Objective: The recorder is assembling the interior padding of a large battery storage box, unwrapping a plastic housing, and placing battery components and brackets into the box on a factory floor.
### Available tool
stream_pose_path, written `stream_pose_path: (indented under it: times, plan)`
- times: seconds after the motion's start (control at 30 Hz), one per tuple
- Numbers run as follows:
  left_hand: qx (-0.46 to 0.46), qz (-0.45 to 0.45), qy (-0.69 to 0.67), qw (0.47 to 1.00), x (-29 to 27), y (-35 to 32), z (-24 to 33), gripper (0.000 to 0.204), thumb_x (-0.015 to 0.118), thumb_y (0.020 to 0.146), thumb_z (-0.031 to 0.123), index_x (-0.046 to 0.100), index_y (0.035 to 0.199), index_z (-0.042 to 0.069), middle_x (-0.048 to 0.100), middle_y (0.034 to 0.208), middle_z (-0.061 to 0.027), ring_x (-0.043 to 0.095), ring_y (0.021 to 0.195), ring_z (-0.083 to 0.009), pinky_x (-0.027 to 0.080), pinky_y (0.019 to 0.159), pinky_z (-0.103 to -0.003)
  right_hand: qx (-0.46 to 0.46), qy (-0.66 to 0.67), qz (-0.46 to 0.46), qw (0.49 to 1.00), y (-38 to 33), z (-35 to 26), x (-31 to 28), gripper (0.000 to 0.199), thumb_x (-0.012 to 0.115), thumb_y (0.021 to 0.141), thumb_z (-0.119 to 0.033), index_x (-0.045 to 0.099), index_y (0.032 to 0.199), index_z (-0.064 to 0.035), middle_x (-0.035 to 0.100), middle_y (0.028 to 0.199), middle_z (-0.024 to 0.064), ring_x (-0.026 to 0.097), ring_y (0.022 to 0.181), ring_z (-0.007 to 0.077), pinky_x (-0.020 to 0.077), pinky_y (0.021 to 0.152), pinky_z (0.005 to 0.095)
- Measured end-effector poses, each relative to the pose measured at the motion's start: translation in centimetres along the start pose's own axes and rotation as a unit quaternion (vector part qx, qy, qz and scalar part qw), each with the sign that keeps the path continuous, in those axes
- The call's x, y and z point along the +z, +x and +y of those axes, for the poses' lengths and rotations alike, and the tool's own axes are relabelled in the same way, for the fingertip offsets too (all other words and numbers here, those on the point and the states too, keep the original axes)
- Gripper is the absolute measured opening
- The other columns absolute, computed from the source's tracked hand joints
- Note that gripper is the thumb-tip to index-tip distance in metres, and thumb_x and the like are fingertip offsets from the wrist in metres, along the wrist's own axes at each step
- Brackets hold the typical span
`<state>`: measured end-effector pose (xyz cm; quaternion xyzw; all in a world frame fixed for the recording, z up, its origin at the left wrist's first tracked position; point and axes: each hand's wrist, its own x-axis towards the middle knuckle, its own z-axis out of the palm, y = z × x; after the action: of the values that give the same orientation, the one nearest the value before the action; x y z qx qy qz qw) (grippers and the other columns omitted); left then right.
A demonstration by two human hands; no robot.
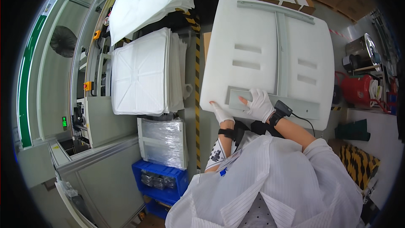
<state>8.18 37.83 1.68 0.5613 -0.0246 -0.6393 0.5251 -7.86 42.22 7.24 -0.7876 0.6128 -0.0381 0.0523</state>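
Stacks of white moulded trays (141, 74) stand at the far left, well apart from the work, with a wrapped bundle (163, 142) and blue crates (160, 179) below them. Moving right, the left hand (221, 113) curls its gloved fingers over the near-left edge of the large white foam panel (261, 46), holding that edge. Since only the rim is held, the soft foam could flex or crumble there and the panel could tip. The right hand (259, 104) lies with fingers spread flat on the grey metal plate (295, 106) set along the panel's near side; nothing is clasped, so the plate might slide out of its recess. A cable from the wrist-worn device (282, 109) could snag the panel's edge.
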Motion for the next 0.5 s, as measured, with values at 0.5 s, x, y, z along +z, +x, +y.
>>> stream_pose_path:
  times: [0.5]
  plan:
    - [-0.257, -0.07, 0.046, 0.963, 0.0, -3.3, 1.7, 0.088, 0.032, 0.082, 0.076, 0.033, 0.14, 0.011, 0.041, 0.14, -0.0092, 0.038, 0.125, -0.0327, 0.03, 0.105, -0.046, 0.124, 0.14, -0.158, 0.97, 1.4, -0.3, -5.9, 0.077, 0.063, 0.073, -0.055, 0.047, 0.135, -0.0122, 0.047, 0.127, 0.0224, 0.044, 0.118, 0.034, 0.0294, 0.102, 0.048]
